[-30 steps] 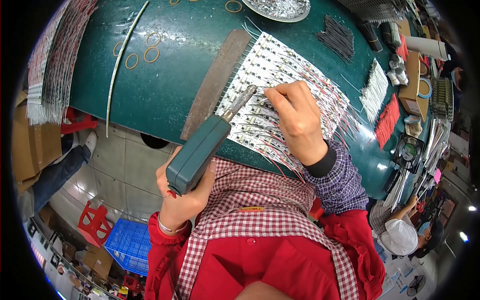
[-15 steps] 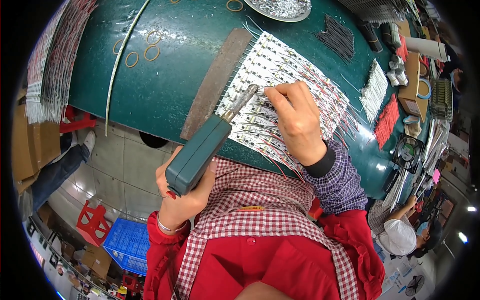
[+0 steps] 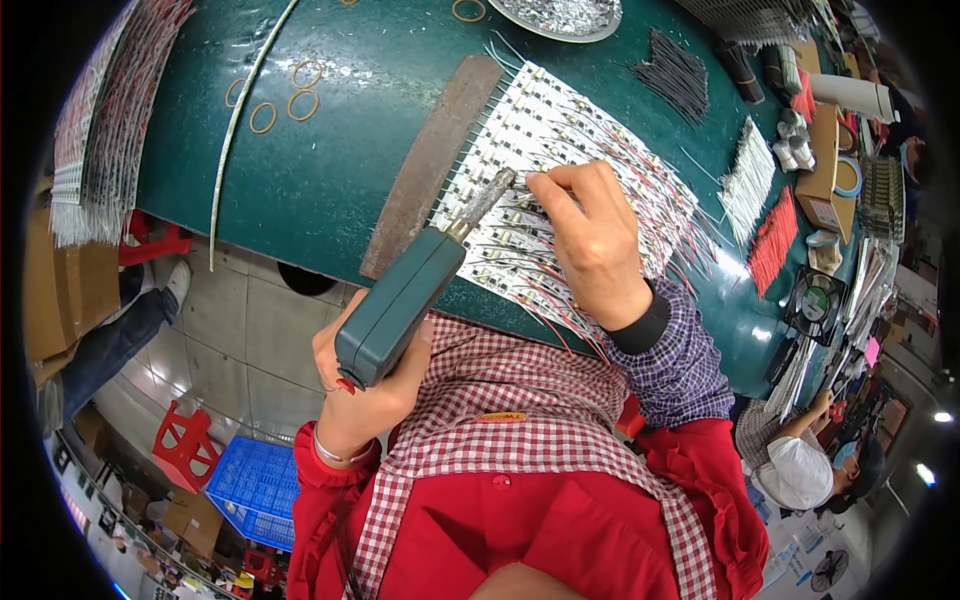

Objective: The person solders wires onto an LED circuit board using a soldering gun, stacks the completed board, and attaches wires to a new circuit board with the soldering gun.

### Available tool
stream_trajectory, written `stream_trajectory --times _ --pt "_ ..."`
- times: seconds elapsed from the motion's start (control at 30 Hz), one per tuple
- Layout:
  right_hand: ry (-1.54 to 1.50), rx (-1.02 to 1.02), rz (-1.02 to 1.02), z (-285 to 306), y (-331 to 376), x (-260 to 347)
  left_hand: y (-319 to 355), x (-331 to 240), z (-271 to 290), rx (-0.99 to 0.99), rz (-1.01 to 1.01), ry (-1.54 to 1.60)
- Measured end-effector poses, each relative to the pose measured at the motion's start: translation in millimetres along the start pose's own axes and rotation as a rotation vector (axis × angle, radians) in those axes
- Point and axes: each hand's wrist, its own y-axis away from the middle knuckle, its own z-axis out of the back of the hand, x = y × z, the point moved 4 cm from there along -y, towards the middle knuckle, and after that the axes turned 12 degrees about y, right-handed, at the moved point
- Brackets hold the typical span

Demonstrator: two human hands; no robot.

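Note:
My left hand point(image 3: 375, 408) is wrapped round the handle of a green soldering gun point(image 3: 400, 305). Its grey metal tip point(image 3: 490, 200) reaches up and right over a panel of white circuit board strips point(image 3: 510, 125). With thumb and forefinger pinched together, my right hand point(image 3: 600, 245) holds a thin wire just right of the tip; most of that wire is hidden by the fingers. Red, black and white wires point(image 3: 650, 165) fan out from the panel to the right. Along the panel's left edge lies a brown, rusty-looking flat bar point(image 3: 430, 165).
Black wires point(image 3: 675, 78), white wires point(image 3: 748, 180) and red wires point(image 3: 773, 243) lie in bunches on the green table point(image 3: 330, 170). Rubber bands point(image 3: 303, 104) and a long pale cord point(image 3: 232, 125) are at left. A round metal dish point(image 3: 570, 38) sits at the far edge.
The soldering gun and my left hand have shifted very slightly right. My right hand stays almost in place, still pinching beside the tip.

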Motion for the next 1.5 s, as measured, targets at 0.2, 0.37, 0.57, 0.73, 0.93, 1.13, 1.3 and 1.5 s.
stream_trajectory --times 0.2,0.37,0.57,0.73,0.93,1.13,1.3,1.5 --pt "0.0 -0.007 -0.002 0 1 0 5 8 1 -0.01 -0.014 0.013" --pt "0.008 -0.008 0.001 0 0 0 9 5 2 -0.065 -0.024 0.0" --pt "0.014 -0.013 0.001 0 -1 0 8 4 3 -0.06 -0.073 -0.044" --pt "0.007 -0.028 0.011 -1 1 -1 12 4 5 -0.122 0.008 0.025" --pt "-0.05 -0.061 0.012 9 4 6 23 8 10 -0.096 0.046 -0.014" --pt "-0.07 -0.036 0.011 2 10 6 21 9 10 -0.081 0.01 0.045" --pt "-0.068 -0.016 0.007 2 10 5 21 9 9 -0.055 0.036 0.079" --pt "-0.046 0.007 0.009 2 10 7 22 12 8 -0.037 0.084 0.101"
